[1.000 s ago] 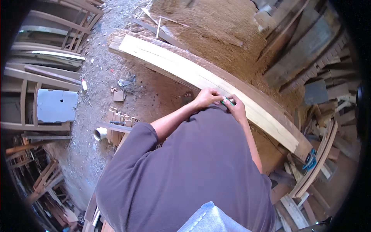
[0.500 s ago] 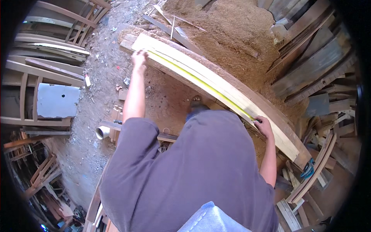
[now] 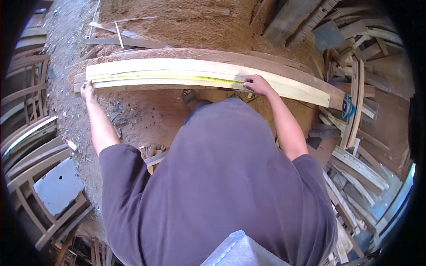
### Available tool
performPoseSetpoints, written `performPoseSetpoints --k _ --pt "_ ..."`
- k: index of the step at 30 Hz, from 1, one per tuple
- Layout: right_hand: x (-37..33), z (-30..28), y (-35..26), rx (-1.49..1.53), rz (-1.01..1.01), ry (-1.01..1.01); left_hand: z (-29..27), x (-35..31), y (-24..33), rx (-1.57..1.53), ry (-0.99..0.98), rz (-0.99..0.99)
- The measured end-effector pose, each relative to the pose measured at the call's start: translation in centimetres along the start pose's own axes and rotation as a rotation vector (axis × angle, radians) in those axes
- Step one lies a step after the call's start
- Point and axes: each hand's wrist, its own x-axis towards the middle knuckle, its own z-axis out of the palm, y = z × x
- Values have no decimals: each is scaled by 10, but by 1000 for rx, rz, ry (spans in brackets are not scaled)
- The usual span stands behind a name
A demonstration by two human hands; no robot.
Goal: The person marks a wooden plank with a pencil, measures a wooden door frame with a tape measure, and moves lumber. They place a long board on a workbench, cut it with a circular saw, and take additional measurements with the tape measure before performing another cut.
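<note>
A yellow tape measure (image 3: 177, 77) is stretched lengthwise along a long pale plank (image 3: 177, 65). The plank lies on a thick brown timber beam (image 3: 230, 56) in front of me. At the plank's left end, the fingers of my left hand (image 3: 88, 91) are closed on the tape's end. My right hand (image 3: 259, 84) grips the tape's other end, partway toward the plank's right end, with its fingers bent over the near edge. The fingers partly hide what they hold there.
A blue tool or clamp-like object (image 3: 348, 106) sits at the beam's right end. Sawdust (image 3: 186, 22) and thin offcuts (image 3: 128, 42) lie beyond the beam. Wooden frames and a grey-white panel (image 3: 59, 186) stand at left; stacked scrap boards (image 3: 359, 170) crowd the right.
The view has turned, so the plank now runs nearly level across it. My right hand appears farther from the plank's right end. Both hands still hold the tape.
</note>
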Motion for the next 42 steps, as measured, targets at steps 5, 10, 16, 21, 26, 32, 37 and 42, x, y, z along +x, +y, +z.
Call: performPoseSetpoints --k 5,10,16,21,26,32,37,42 --pt "6 -8 16 18 0 -42 -30 -29 20 439 145 165" --pt "-9 -12 17 -138 223 -103 28 -136 60 994 254 384" --pt "-30 -16 0 -218 295 57 115 -322 96 923 -407 903" --pt "-36 -17 13 -220 342 79 157 -419 121 1147 -949 982" --pt "-43 -20 13 -211 340 141 172 -431 115 1345 -1020 1041" --pt "-34 -21 37 -198 384 80 186 -414 105 1368 -1033 1122" --pt "-32 -27 41 -216 391 37 196 -406 104 1410 -1064 1131" --pt "-28 -30 42 -209 425 46 199 -396 99 1356 -1086 1134"
